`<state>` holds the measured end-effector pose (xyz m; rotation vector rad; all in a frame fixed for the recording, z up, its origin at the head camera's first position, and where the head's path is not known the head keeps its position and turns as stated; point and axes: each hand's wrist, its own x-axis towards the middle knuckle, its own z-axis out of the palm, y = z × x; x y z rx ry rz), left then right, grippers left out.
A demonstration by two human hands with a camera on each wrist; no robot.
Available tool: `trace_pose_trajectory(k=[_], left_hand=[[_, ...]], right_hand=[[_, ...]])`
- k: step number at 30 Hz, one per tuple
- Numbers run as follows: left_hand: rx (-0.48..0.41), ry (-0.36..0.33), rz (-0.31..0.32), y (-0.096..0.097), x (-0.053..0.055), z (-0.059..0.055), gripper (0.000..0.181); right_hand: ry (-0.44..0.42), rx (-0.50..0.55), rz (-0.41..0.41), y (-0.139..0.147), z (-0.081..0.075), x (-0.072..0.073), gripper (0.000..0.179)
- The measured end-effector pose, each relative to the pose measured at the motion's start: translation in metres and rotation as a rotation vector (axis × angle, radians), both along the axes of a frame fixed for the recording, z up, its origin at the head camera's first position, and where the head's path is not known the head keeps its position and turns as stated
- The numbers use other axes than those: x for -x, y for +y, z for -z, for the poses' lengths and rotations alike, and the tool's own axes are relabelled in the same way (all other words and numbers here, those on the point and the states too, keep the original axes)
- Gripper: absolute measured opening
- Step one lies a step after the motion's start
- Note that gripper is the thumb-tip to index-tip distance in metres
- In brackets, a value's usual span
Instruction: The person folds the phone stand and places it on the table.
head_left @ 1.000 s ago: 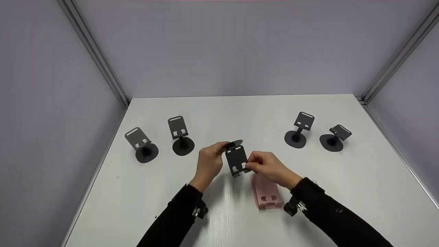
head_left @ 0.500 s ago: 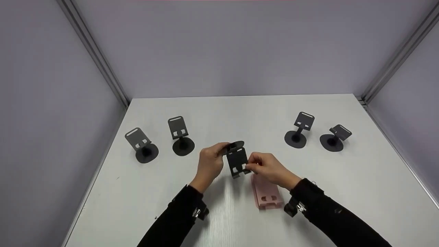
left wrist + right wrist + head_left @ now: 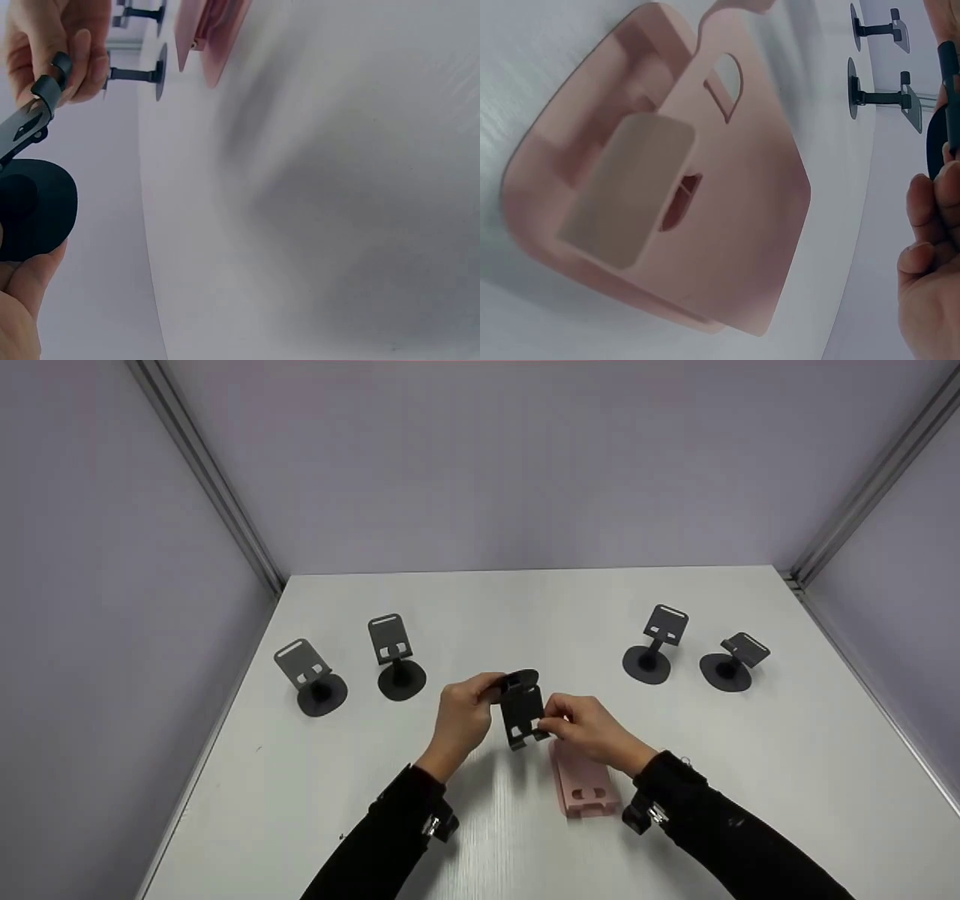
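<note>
Between the two hands, over the table's middle, is a black phone stand (image 3: 522,711) with a slotted plate and a rounded base. My left hand (image 3: 461,720) grips the stand by its base (image 3: 49,210), thumb and fingers at the edge in the left wrist view. At the plate's lower right corner, near the small lips, my right hand (image 3: 589,731) pinches it. Below the right hand a pink phone stand (image 3: 583,784) lies folded low on the table; its plate, lip and cutouts fill much of the right wrist view.
Two dark phone stands (image 3: 319,690) (image 3: 400,679) stand open on the left of the white table (image 3: 247,825). On the right stand two more, a taller dark stand (image 3: 646,664) and a lower-tilted dark stand (image 3: 726,671). Pale walls (image 3: 525,465) enclose the back and sides.
The black stand's base has turned against its plate, showing more of its face above the plate. My left hand has shifted slightly right with it; the right hand has barely moved.
</note>
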<state>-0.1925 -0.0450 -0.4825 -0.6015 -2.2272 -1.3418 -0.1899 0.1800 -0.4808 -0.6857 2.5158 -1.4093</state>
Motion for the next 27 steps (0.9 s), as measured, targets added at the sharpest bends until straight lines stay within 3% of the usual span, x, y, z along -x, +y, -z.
trace_pose_trajectory(k=[6,14,27], left_hand=[[0.000,-0.026,0.016,0.0008,-0.0016,-0.0023,0.017],[-0.035,-0.110,0.053,0.0007,-0.0030,-0.0030,0.018],[-0.159,-0.255,0.140,0.0025,-0.0072,-0.0041,0.018]], right_hand=[[0.022,0.003,-0.003,0.0009,0.0016,0.0013,0.014],[0.062,-0.020,-0.007,0.0015,0.0051,0.0031,0.016],[0.124,-0.014,-0.006,0.0019,0.0083,0.0014,0.016]])
